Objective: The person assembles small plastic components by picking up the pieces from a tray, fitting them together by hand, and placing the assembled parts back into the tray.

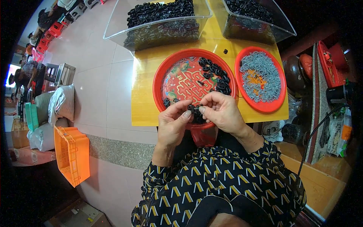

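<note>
Over the near rim of a round red tray [157,81], my two hands almost meet. My left hand [172,123] pinches a small black plastic part [191,109] between thumb and fingertips. Close against it, my right hand [224,113] is closed in a pinch; whatever it grips is too small and covered to make out. Black ring-shaped parts [223,77] lie piled along the tray's right side, and more sit below my fingers. To the right, a red oval tray [239,92] carries many small grey metal screw-like pieces [261,62].
Two clear plastic bins, one left [162,36] and one right [261,30], full of black parts, stand at the far side of the yellow table [145,90]. A single black part [225,51] lies between them and the trays. An orange crate [73,155] and sacks [62,102] are on the left floor.
</note>
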Available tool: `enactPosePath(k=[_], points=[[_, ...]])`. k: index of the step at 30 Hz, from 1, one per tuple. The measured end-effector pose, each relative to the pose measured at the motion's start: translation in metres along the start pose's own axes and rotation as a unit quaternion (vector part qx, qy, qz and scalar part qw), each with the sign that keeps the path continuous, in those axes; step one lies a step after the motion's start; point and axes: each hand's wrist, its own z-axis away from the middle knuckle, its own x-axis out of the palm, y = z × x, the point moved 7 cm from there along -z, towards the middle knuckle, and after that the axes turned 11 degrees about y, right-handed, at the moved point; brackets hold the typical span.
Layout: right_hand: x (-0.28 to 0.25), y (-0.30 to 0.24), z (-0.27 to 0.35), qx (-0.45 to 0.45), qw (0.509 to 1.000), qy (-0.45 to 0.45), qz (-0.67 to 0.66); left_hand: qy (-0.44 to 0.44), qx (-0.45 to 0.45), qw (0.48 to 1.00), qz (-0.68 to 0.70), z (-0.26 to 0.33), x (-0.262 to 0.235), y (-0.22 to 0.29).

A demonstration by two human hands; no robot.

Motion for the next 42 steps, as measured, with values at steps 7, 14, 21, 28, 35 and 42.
enactPosePath(k=[7,14,21,28,35,42], points=[[-0.001,0.000,0.000,-0.003,1.000,-0.002,0.012,0.003,0.010,1.000,-0.025,0.000,0.001,0.000],[0.001,-0.001,0.000,-0.014,1.000,-0.010,0.019,-0.013,0.017,0.999,-0.026,0.000,0.003,-0.002],[0.002,0.001,0.001,-0.012,1.000,-0.010,0.024,-0.027,0.031,0.997,-0.060,0.001,0.004,-0.003],[0.002,0.003,-0.001,0.015,1.000,-0.014,0.000,-0.054,0.077,0.990,-0.103,0.001,0.008,0.002],[0.003,0.005,0.002,0.078,0.994,-0.041,-0.068,-0.059,0.084,0.988,-0.113,0.005,0.008,0.003],[0.000,0.019,-0.002,0.055,0.988,-0.076,-0.120,-0.057,0.061,0.993,-0.089,0.007,0.012,0.001]])
